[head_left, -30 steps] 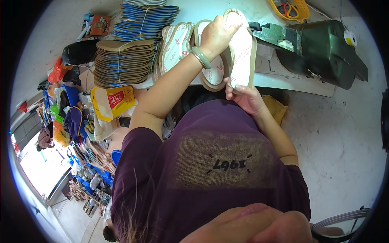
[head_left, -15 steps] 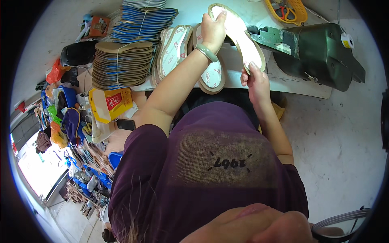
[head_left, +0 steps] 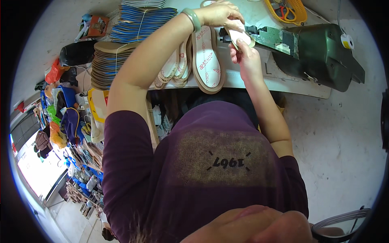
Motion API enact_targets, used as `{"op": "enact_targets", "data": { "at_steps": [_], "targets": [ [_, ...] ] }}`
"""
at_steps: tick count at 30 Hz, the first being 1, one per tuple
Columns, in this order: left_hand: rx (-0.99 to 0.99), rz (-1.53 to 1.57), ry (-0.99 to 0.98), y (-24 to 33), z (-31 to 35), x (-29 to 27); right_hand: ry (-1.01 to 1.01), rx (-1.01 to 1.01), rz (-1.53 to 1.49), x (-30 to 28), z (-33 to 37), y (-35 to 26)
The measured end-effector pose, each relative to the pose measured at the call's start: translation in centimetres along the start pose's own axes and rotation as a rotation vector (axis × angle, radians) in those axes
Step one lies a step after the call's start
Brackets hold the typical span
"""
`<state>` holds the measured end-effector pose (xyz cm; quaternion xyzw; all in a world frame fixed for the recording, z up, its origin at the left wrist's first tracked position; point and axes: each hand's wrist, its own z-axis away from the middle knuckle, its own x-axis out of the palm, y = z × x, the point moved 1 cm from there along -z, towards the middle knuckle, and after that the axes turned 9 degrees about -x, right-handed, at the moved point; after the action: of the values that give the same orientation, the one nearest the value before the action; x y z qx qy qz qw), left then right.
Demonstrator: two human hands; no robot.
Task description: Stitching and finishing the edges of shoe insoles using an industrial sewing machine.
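Above the workbench, both my hands are on a pale shoe insole with a tan rim. My left hand, a green bangle at its wrist, curls its fingers over the far part and hides much of it. My right hand pinches the near end, thumb on top. Just left of it, a white insole with red print lies on a brown sole at the bench edge. More pale insoles with ridged edges lie further left, partly under my left forearm.
Tied stacks of blue-edged soles and brown soles stand at the left. A dark green machine reaches in from the right, its arm close to my right hand. A yellow basket with scissors stands behind it.
The held insole has turned and now shows much shorter, drawn slightly left. My left hand has bent over its far part. My left elbow has swung out to the left.
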<state>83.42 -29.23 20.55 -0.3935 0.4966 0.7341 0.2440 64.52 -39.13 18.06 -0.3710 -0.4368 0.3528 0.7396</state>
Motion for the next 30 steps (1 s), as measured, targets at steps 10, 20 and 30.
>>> {"op": "enact_targets", "data": {
  "at_steps": [10,20,30],
  "targets": [
    [-0.034,0.059,0.05,-0.4,1.4,-0.5,-0.001,-0.022,0.123,-0.1,-1.3,-0.4],
    [-0.398,0.287,0.061,2.9,4.0,2.5,-0.014,-0.046,0.257,-1.7,-0.4,-1.1],
    [-0.637,0.381,0.136,5.7,4.5,4.4,-0.17,-0.044,-0.044,-0.8,6.8,1.2]
  ]
}}
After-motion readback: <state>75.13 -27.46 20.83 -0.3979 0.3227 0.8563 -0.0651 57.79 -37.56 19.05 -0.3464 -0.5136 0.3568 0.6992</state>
